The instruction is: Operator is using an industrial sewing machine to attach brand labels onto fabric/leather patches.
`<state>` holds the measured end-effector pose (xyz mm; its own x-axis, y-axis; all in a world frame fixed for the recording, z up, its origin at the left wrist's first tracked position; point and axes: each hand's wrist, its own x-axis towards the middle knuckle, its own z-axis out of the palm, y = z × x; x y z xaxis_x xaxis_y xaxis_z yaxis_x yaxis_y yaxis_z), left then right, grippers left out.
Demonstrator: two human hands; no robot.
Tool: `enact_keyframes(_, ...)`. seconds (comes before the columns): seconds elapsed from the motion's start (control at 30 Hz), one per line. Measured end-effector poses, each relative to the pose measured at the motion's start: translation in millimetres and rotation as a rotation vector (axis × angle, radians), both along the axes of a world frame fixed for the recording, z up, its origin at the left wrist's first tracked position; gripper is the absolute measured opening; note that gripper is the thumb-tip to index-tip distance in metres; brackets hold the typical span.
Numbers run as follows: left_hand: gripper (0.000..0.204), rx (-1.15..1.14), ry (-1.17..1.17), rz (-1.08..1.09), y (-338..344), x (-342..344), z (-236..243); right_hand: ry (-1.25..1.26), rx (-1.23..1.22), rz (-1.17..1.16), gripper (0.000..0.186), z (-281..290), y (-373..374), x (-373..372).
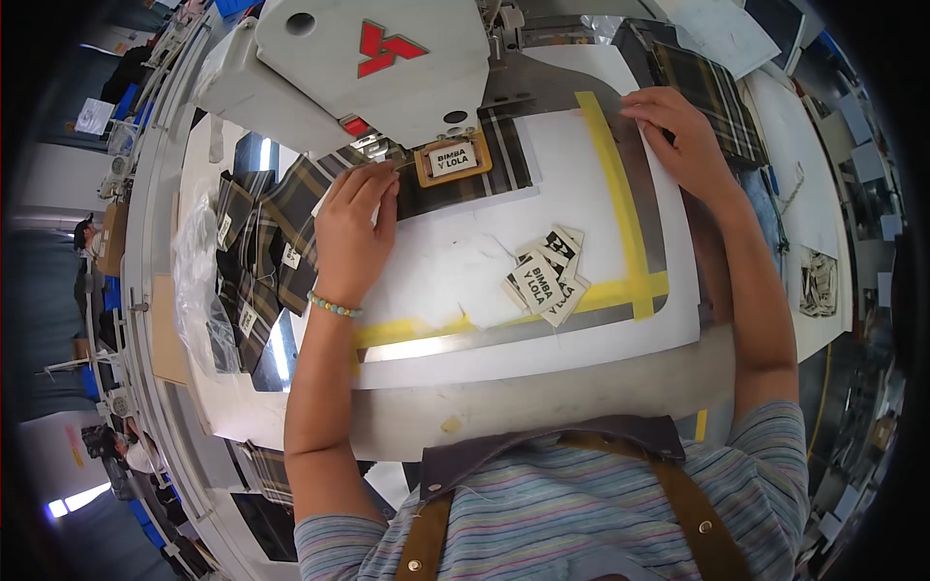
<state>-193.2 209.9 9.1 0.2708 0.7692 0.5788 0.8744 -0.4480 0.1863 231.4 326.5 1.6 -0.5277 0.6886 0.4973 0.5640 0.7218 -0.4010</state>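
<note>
A dark plaid fabric piece lies under the white sewing machine head, with a small white label framed by an orange clamp on it. My left hand presses flat on the plaid fabric just left of the clamp, fingers together, holding nothing. My right hand rests on the white template sheet at its far right corner, beside the yellow tape, fingertips pressing down. A small pile of several loose labels sits between my hands.
A stack of plaid fabric pieces with labels lies at the left, next to a clear plastic bag. More plaid fabric sits at the back right. Papers cover the right table. Other people work at the far left.
</note>
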Motion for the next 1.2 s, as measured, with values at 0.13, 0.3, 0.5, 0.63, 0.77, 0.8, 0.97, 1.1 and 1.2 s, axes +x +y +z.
enact_keyframes(0.13, 0.018, -0.024, -0.051, -0.033, 2, -9, 11, -0.003, -0.020, -0.008, 0.027, 1, 0, 2)
enact_keyframes(0.3, 0.030, -0.072, 0.039, -0.132, 6, -6, 15, -0.017, -0.033, -0.010, 0.026, -1, 0, 1)
enact_keyframes(0.5, 0.039, -0.145, 0.175, -0.214, 14, 9, 8, -0.017, -0.048, 0.009, 0.027, -2, 1, 1)
enact_keyframes(0.63, 0.038, -0.218, 0.167, -0.240, 18, 18, 0, -0.011, -0.075, 0.027, 0.028, 0, -1, 1)
enact_keyframes(0.77, 0.041, -0.192, 0.182, -0.274, 20, 20, -7, -0.022, -0.087, 0.010, 0.027, 2, -3, 0)
enact_keyframes(0.8, 0.043, -0.207, 0.182, -0.283, 20, 19, -8, -0.028, -0.115, 0.003, 0.028, 3, -3, -1)
enact_keyframes(0.97, 0.044, -0.225, 0.176, -0.289, 20, 18, -9, -0.025, -0.154, -0.007, 0.029, 3, -4, -2)
enact_keyframes(1.1, 0.045, -0.245, 0.201, -0.297, 20, 17, -8, -0.029, -0.149, -0.001, 0.028, 3, -4, -2)
enact_keyframes(1.2, 0.045, -0.255, 0.230, -0.282, 18, 19, -8, -0.035, -0.151, 0.001, 0.028, 3, -3, -2)
